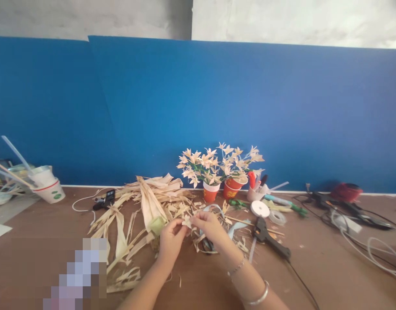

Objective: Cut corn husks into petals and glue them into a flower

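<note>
Between my two hands is a small pale flower (186, 221) that looks made of dried husk. My left hand (172, 239) pinches it from the left, thumb and fingers pressed together. From the right, my right hand (208, 224) grips its other side with closed fingertips; a bracelet and a bangle circle that wrist. Just behind and left of the hands lies a heap of dried corn husks (152, 202). Several finished husk flowers (206, 161) stand in red paper cups (210, 193) beyond the hands.
A black glue gun (269, 239) with a trailing cord lies right of my hands. Near it are a white tape roll (260, 209) and a clear tape roll (277, 218). A white cup (51, 189) stands far left; tangled cables (353, 241) lie right. A blue panel (198, 107) closes the back.
</note>
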Motion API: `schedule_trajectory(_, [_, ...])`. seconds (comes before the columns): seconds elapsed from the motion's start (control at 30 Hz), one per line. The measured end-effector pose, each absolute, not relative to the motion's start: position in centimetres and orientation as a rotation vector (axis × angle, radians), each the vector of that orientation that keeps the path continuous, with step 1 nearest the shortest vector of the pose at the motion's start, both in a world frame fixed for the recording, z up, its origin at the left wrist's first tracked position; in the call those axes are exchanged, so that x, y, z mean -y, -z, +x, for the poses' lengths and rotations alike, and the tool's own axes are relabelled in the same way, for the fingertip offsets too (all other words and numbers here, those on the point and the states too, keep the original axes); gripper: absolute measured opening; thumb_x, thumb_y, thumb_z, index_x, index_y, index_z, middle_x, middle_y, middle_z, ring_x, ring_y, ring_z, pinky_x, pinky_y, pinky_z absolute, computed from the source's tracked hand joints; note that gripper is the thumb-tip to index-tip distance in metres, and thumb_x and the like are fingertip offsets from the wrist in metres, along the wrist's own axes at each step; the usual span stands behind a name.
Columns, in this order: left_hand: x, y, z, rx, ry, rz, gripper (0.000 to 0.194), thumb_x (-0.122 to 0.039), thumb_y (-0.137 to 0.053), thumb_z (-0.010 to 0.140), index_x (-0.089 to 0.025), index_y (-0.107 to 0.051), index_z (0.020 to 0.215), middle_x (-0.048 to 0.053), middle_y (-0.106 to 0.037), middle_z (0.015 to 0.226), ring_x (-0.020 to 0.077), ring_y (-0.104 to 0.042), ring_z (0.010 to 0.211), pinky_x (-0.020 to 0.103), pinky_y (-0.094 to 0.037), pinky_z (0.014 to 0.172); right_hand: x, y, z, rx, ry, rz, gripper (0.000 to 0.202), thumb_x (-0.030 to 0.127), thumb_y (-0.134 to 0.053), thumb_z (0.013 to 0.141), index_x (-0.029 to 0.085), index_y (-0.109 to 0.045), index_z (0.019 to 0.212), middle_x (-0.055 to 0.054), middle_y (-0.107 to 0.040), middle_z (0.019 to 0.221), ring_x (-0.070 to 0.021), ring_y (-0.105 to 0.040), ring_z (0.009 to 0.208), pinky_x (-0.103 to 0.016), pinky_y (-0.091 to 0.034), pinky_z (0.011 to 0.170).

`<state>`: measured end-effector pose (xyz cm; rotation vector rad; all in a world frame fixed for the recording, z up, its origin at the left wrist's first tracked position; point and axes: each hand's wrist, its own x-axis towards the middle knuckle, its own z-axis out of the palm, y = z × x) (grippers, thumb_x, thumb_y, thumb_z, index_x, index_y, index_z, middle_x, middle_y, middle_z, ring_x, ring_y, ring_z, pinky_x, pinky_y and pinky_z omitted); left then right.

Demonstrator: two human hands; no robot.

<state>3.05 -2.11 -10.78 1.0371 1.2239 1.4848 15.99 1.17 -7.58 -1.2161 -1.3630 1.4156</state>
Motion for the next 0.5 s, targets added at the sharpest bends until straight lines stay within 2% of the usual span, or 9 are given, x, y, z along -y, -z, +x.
schedule_trajectory(0.2, [2.12,10.47,3.04,-1.196,-1.466,0.993,0.018,-0.031,-0.071,0.058,-0.018,-0.064,0.069,0.001,-0.067,0.059,0.02,-0.064,0.058,0.029,-0.051,0.057,-1.48,7.92,16.31,1.392,-1.434,-1.19,0.025,0.038,-0.067,0.062,0.015,-0.058,0.06,0.002,-0.056,0.054,-0.0106,-0.047,0.053,-0.023,-0.034,0.055])
schedule_trajectory(0.5, [2.21,10.26,3.12,-1.192,-1.44,0.988,0.018,-0.032,-0.07,0.059,-0.018,-0.062,0.067,0.001,-0.066,0.057,0.0195,-0.064,0.055,0.028,-0.05,0.053,-1.33,7.24,16.42,1.427,-1.423,-1.174,0.021,0.033,-0.065,0.062,0.015,-0.055,0.057,0.004,-0.052,0.051,-0.0087,-0.042,0.05,-0.022,-0.032,0.053])
